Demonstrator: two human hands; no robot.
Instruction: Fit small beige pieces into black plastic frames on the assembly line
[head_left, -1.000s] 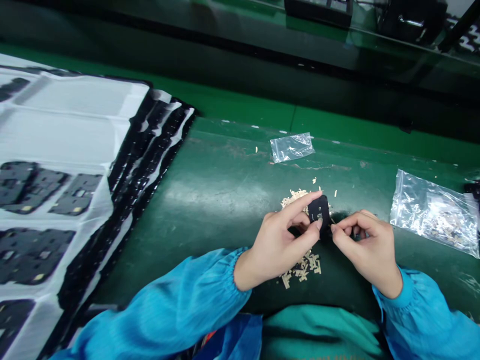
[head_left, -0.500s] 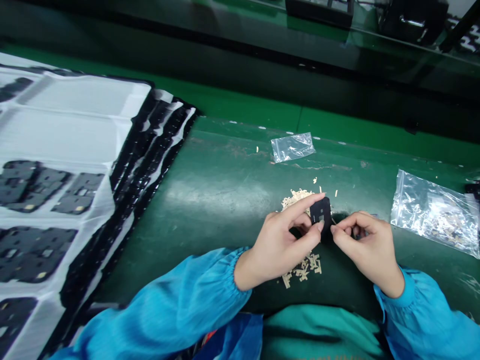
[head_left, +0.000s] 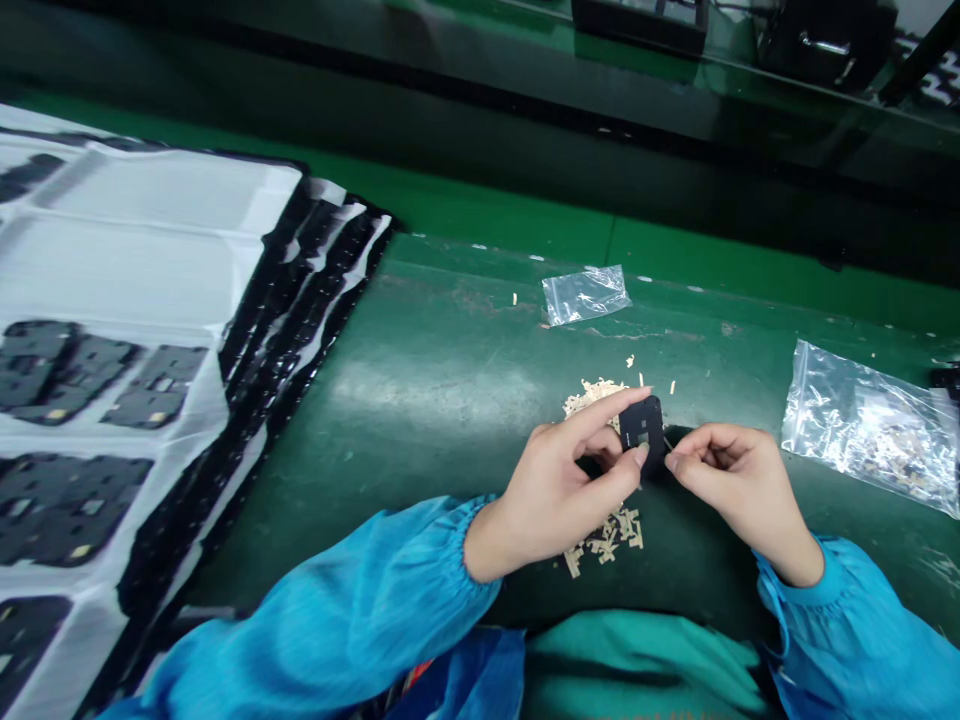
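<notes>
- The counter (head_left: 450, 380) has a dark green mat that is worn and a little shiny in the middle; a brighter green strip runs along its far edge.
- Behind that strip there is a darker, glossy green shelf with black boxes (head_left: 637, 20) on it, near the top of the view.
- On the left lies a stack of white trays (head_left: 150, 240) with black edges; flat black parts (head_left: 90, 375) sit in some of their pockets.
- A small empty clear bag (head_left: 586, 293) lies on the mat beyond the hands, and a bigger clear bag (head_left: 870, 425) with pale pieces inside lies to the right.
- A heap of small beige pieces (head_left: 600, 540) is spread on the mat under and beyond the hands.
- The left hand (head_left: 559, 490) has its grip closed on a small black square part (head_left: 642, 432), held above the heap between forefinger and thumb.
- The right hand (head_left: 739, 490) has its fingertips pinched together at the right edge of this part; what they hold is too small to tell.
- Both arms wear blue sleeves (head_left: 337, 620).
</notes>
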